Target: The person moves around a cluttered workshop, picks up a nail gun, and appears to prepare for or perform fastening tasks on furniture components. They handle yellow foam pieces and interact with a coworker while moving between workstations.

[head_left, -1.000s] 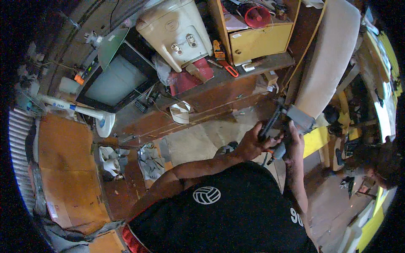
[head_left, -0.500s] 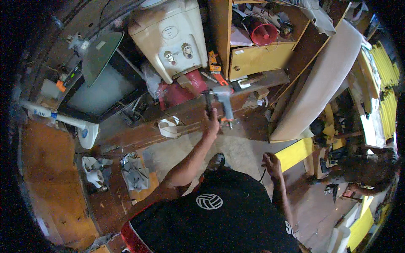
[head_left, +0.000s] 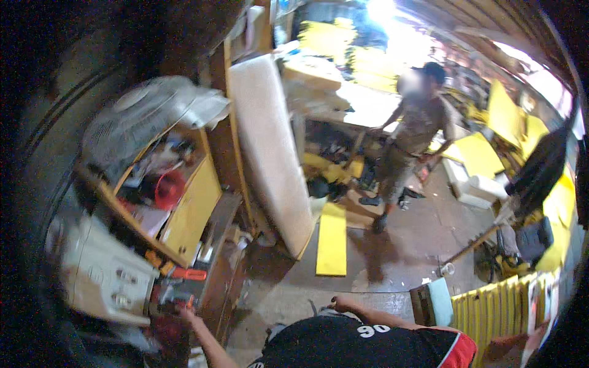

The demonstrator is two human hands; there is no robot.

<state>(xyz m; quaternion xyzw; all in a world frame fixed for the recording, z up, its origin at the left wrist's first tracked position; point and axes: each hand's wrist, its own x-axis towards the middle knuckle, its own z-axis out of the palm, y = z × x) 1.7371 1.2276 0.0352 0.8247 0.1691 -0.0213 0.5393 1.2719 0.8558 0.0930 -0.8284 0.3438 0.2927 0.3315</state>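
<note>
My left hand (head_left: 183,311) is at the lower left, over the edge of the dark wooden ledge (head_left: 222,270). It is dark and blurred, so its fingers and anything in them cannot be made out. An orange-red tool (head_left: 187,274) lies on the ledge just beyond it, beside the off-white water dispenser (head_left: 107,276). My right hand (head_left: 338,303) is in front of my body at the lower middle, with its fingers curled. What they hold, if anything, is hidden. A short grey strap-like piece (head_left: 313,306) shows to its left.
A person (head_left: 417,129) stands by a bright worktable (head_left: 371,104). A tall pale padded board (head_left: 270,153) leans beside a cabinet (head_left: 199,211) holding a red round item (head_left: 169,189). A yellow panel (head_left: 332,239) lies on the floor. Yellow foam pieces (head_left: 491,303) stand at lower right.
The view has swung right, bringing the standing person and the worktable into full sight. The grey air-powered gun my left hand held is no longer discernible. My right hand stays near my body.
</note>
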